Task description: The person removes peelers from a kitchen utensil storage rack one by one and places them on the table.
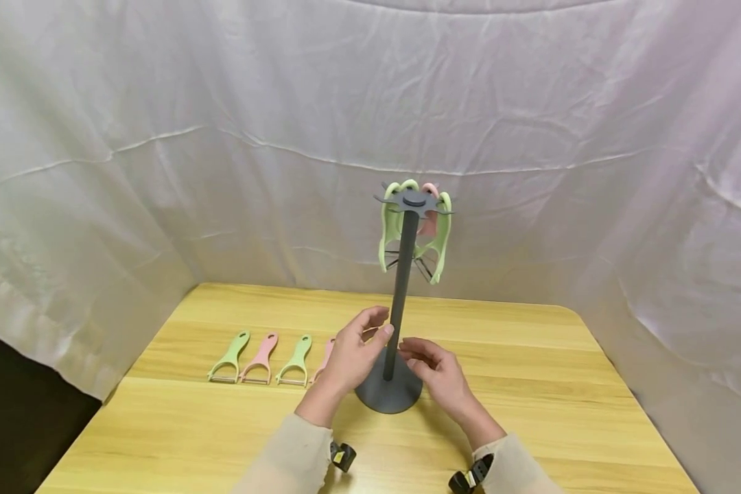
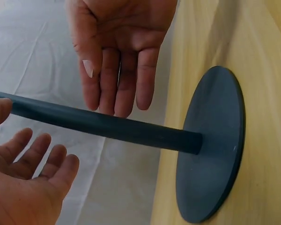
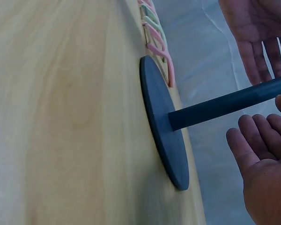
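Stand [image 1: 401, 288] comes first: it is upright on the wooden desk [image 1: 531, 384], near the middle, with its round foot [image 1: 389, 399] flat on the wood. Both hands are low down by its pole, one on each side. The left hand [image 1: 353, 351] is wide, its fingers loose and a bit bent. The right hand [image 1: 441, 377] is wide too, palm to the pole. Neither one grips it (I can't tell if a thumb is touching).

This looks like the time to steady or turn the stand. To do that well, I think the hands should close softly and evenly, down near the foot. The load is all at the top, so a fast twist or a hard push could make it tip or shake something off. Slow and straight is best.

The stand is what holds things here. At its top I can make out three green peelers [image 1: 443, 237] and one pink peeler [image 1: 430, 225], hung by the holes in their handles. Four more lie in a row on the desk, to the left: green [image 1: 235, 348], pink [image 1: 265, 348], green [image 1: 300, 350], then pink [image 1: 328, 351], partly behind the left hand. Smallest are the thin, curved hooks [image 1: 379, 199].
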A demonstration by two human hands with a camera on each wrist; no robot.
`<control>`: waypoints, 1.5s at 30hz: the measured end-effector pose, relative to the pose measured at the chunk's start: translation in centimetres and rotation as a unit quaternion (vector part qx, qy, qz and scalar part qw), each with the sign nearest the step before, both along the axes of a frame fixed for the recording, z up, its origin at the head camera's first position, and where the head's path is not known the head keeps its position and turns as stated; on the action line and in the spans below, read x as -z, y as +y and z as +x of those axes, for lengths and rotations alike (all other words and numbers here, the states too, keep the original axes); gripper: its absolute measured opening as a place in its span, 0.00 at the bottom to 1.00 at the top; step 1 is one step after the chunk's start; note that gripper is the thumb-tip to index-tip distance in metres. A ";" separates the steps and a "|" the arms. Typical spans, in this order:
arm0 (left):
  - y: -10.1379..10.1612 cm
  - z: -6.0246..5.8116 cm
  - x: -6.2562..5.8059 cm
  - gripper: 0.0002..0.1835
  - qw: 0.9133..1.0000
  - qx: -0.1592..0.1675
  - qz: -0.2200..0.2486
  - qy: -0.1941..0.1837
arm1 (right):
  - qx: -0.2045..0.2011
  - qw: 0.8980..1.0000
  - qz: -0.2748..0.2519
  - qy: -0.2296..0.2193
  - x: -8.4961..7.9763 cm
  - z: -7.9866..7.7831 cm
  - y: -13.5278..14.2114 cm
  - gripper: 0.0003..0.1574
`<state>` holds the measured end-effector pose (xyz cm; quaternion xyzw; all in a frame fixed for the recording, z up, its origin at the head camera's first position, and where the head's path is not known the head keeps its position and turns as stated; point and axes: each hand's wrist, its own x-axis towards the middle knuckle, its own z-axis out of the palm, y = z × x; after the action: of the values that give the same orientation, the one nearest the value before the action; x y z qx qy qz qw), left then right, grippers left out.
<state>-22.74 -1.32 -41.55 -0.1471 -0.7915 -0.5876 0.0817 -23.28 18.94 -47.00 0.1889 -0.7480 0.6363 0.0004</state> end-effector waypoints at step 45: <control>0.1 -2.6 1.6 0.20 0.980 0.196 0.021 -0.031 | 0.085 0.996 -0.017 -0.013 0.6 1.0 0.5 0.21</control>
<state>-25.30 -1.26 -43.18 -0.2793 -0.7367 -0.6133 -0.0562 -22.33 19.45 -47.60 0.1161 -0.7504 0.6489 0.0478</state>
